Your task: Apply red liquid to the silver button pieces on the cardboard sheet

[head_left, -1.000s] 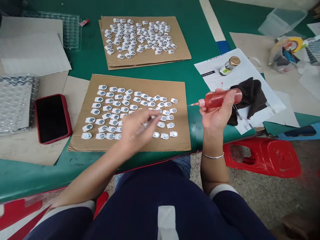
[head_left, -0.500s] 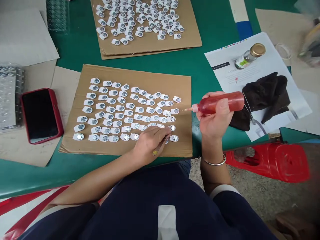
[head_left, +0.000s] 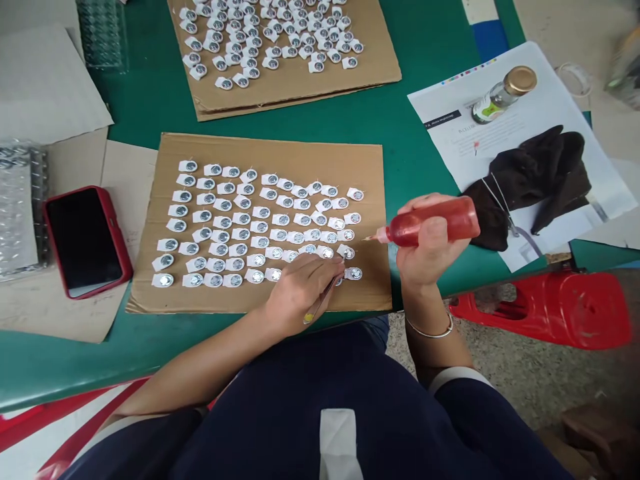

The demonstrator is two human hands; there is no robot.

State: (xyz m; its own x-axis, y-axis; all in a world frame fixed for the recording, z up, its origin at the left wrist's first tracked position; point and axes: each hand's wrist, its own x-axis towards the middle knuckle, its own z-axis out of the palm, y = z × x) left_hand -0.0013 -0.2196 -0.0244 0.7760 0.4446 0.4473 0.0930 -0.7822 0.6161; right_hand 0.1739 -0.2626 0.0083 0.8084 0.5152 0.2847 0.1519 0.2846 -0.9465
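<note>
1. L hand: closed in a pinch on slim tool w/ yellow spot nr its rear end; over near edge of front cardboard, toward near R corner; tool tip by a tag there, contact can't be told
2. R hand: wrapped round red bottle, thumb on top; above bench, just off cardboard's R edge
3. Bottle approx level, thin nozzle pointing L, its tip just inside cardboard's R edge, nr tags
4. Tags: white w/ round silvery discs, in rough rows across front cardboard, far L corner to near R corner; some hidden by L hand
5. Rear cardboard, farther from bench's near edge, has more tags, packed tighter
6. Bench R side: printed sheet w/ gold-lidded jar nr its far edge; black cloth across its nearer half
7. Bench L side: phone in red case, screen dark; bubble wrap beside it
8. Red stool below bench's near edge, R side
</note>
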